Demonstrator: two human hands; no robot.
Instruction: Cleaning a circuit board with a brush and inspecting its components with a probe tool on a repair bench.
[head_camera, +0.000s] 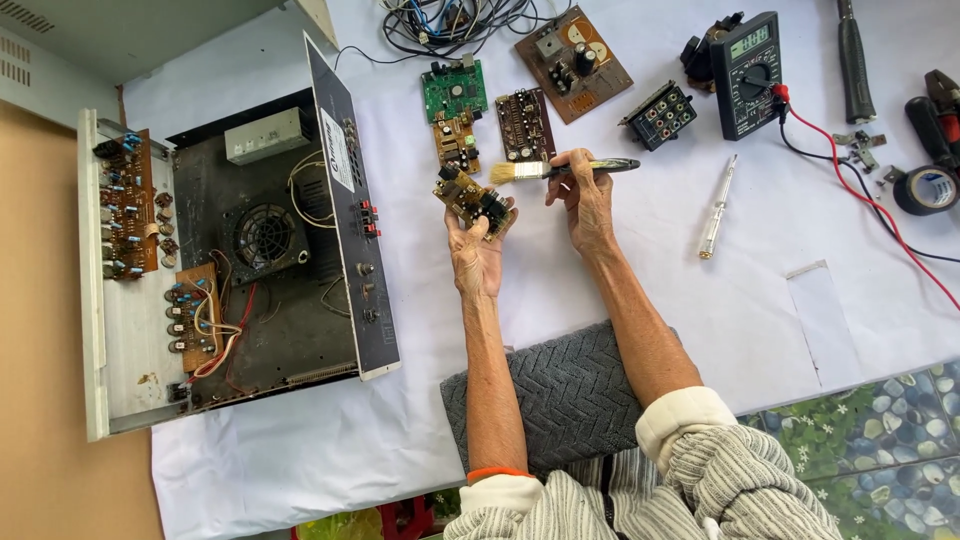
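While our left hand (474, 250) is gripping a small circuit board (472, 198) mid-frame, tilted up, seemingly for access, our right hand (583, 190) is pinching a paintbrush (560, 169), bristles just beside it.

Matt white cloth (760, 300) on table, glossy black brush handle (600, 166), pale bristles, grey knit pad (570, 395).

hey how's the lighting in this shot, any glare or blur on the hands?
Head view: even, soft daylight, faint shadows on the white cloth; no strong glare. Left hand holding the circuit board and right hand with the brush are sharp; edges bend slightly.
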